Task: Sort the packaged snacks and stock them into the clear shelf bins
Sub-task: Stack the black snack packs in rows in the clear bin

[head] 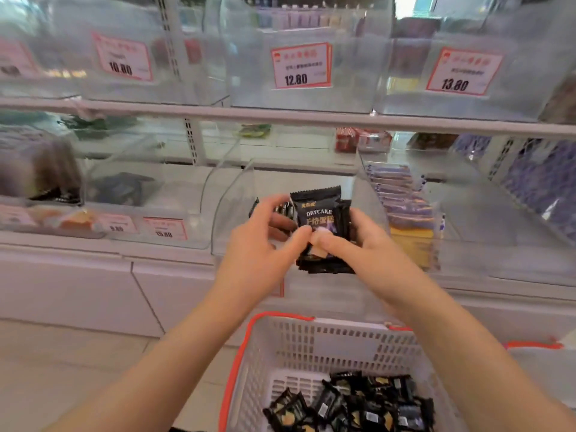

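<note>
Stocking step: black cake packets [322,227] held at the mouth of the middle clear bin [232,213].
Left hand [260,241] and right hand [358,241] fingers grasp the stack; next, seat it inside. Basket [311,347] at 6 o'clock holds more.

Both forearms reach fwd & up from the bottom corners, bare, converging at centre. Left hand [265,241] sits palm-down, fingers curled over the top-left of a stack of black snack packs [324,226], thumb pointing right along the front. Right hand [358,241] grips the stack's right side, thumb across the front face, fingers wrapped behind. The two thumb tips nearly meet, just beside each other.
</note>
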`<state>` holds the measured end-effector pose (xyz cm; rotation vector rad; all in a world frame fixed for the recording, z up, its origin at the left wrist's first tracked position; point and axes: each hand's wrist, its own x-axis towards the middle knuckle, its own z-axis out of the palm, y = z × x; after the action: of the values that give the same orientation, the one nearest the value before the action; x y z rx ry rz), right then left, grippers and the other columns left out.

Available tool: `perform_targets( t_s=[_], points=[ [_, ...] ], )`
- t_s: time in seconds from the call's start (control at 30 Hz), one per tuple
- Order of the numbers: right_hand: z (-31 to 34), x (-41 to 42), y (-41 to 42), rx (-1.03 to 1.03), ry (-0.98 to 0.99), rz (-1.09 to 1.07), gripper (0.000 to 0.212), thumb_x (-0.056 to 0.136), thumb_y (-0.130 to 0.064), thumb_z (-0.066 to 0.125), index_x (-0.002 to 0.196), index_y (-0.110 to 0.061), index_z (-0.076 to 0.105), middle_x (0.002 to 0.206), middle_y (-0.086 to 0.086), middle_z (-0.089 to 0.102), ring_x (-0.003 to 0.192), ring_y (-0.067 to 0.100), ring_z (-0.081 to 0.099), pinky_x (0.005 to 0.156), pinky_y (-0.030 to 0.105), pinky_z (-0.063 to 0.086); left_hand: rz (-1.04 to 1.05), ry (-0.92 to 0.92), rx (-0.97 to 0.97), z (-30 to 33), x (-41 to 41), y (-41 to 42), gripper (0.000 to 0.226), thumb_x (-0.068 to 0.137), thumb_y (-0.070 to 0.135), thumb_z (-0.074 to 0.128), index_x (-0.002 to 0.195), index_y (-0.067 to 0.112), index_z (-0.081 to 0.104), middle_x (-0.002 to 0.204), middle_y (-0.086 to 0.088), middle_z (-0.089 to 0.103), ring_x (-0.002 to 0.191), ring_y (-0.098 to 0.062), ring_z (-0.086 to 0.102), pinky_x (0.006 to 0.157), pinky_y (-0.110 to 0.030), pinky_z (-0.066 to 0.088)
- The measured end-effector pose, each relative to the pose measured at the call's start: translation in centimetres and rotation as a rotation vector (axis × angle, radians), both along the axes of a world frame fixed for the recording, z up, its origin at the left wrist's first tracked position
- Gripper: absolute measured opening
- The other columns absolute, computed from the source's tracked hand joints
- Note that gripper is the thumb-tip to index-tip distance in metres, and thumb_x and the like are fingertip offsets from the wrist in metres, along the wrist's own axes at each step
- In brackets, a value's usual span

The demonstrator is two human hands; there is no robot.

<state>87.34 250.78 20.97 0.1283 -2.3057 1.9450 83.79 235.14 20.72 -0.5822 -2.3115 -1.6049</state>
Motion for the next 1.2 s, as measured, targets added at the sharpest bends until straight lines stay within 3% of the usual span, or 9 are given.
perform_targets(
  t_s=[0.1, 0.23, 0.37, 0.47, 0.7, 0.87, 1.0, 1.13, 1.2],
  points=[
    [1.0, -3.2, -0.4, 0.216, -0.041, -0.183, 0.023, 0.081, -0.03, 0.064, 0.101, -0.026, 0.056, 0.09, -0.006, 0.068, 0.082, 0.005, 0.065, 0.068, 0.018, 0.051, 0.077, 0.019, -0.057, 1.1, -3.7, -0.4, 0.047, 0.084, 0.026, 0.059, 0.129, 0.025, 0.044, 0.075, 0.015, 0.06, 0.068, 0.002, 0.057, 0.059, -0.006, 0.041],
    [1.1, -7.6, -0.6, 0.347, -0.161, -0.289, 0.007, 0.081, -0.022, 0.061, 0.078, -0.022, 0.056, 0.073, -0.002, 0.064, 0.063, 0.009, 0.064, 0.055, 0.021, 0.053, 0.154, 0.038, -0.364, 1.3, -8.6, -0.5, 0.057, 0.086, 0.03, 0.053, 0.139, 0.021, 0.035, 0.085, 0.014, 0.062, 0.08, -0.012, 0.061, 0.071, -0.027, 0.044],
    [-0.7, -12.1, 0.3, 0.521, -0.365, -0.33, 0.02, 0.082, -0.026, 0.055, 0.065, -0.017, 0.056, 0.065, 0.003, 0.057, 0.07, 0.024, 0.057, 0.062, 0.028, 0.046, 0.147, 0.021, -0.986, -0.5, -11.8, 0.0, 0.027, 0.087, 0.025, 0.046, 0.11, 0.011, 0.053, 0.106, -0.009, 0.064, 0.098, -0.03, 0.059, 0.072, -0.031, 0.041],
    [-2.1, -14.9, 1.5, 0.705, -0.403, -0.386, 0.025, 0.082, -0.028, 0.055, 0.065, -0.011, 0.052, 0.06, 0.003, 0.051, 0.062, 0.023, 0.052, 0.057, 0.027, 0.041, 0.051, -0.07, -1.241, -1.7, -13.3, 1.0, 0.023, 0.087, 0.02, 0.047, 0.104, 0.009, 0.058, 0.113, -0.011, 0.061, 0.103, -0.029, 0.059, 0.069, -0.031, 0.039],
    [-4.4, -18.2, 1.3, 0.943, -0.488, -0.322, 0.023, 0.084, -0.03, 0.057, 0.075, -0.009, 0.053, 0.084, 0.009, 0.058, 0.08, 0.027, 0.056, 0.061, 0.025, 0.039, -0.037, -0.003, -1.416, -2.3, -17.8, 3.6, 0.037, 0.089, 0.018, 0.05, 0.125, 0.011, 0.047, 0.129, -0.011, 0.047, 0.121, -0.029, 0.046, 0.091, -0.038, 0.043],
    [-4.5, -19.3, 0.8, 0.805, -0.539, -0.131, 0.035, 0.075, -0.032, 0.074, 0.065, -0.015, 0.045, 0.066, -0.001, 0.05, 0.065, 0.017, 0.05, 0.048, 0.021, 0.036, -0.167, -0.076, -1.349, -4.0, -19.6, 4.2, 0.052, 0.084, 0.036, 0.06, 0.128, 0.013, 0.042, 0.131, -0.01, 0.043, 0.121, -0.029, 0.044, 0.096, -0.042, 0.042],
    [-3.6, -19.7, 1.1, 0.776, -0.637, 0.051, 0.034, 0.07, -0.017, 0.079, 0.098, -0.004, 0.065, 0.099, 0.01, 0.066, 0.09, 0.024, 0.062, 0.081, 0.028, 0.051, -0.156, -0.123, -1.274, -4.4, -20.4, 4.5, 0.07, 0.072, 0.051, 0.069, 0.125, 0.014, 0.042, 0.127, -0.008, 0.043, 0.119, -0.028, 0.044, 0.095, -0.041, 0.043],
    [-5.3, -19.1, 0.5, 1.019, -0.562, -0.057, 0.057, 0.077, -0.019, 0.073, 0.122, -0.003, 0.042, 0.119, 0.014, 0.054, 0.102, 0.026, 0.057, 0.076, 0.029, 0.044, -0.114, -0.098, -1.261, -4.6, -20.8, 4.8, 0.071, 0.071, 0.055, 0.068, 0.124, 0.015, 0.043, 0.124, -0.007, 0.045, 0.117, -0.028, 0.044, 0.091, -0.04, 0.042],
    [-6.3, -19.1, 0.3, 1.035, -0.499, -0.154, 0.052, 0.08, -0.016, 0.068, 0.121, -0.006, 0.038, 0.123, 0.014, 0.046, 0.111, 0.031, 0.054, 0.081, 0.033, 0.044, -0.073, -0.071, -1.275, -4.8, -21.0, 4.9, 0.064, 0.077, 0.051, 0.065, 0.124, 0.014, 0.043, 0.124, -0.007, 0.045, 0.116, -0.028, 0.044, 0.089, -0.039, 0.041]
  ],
)
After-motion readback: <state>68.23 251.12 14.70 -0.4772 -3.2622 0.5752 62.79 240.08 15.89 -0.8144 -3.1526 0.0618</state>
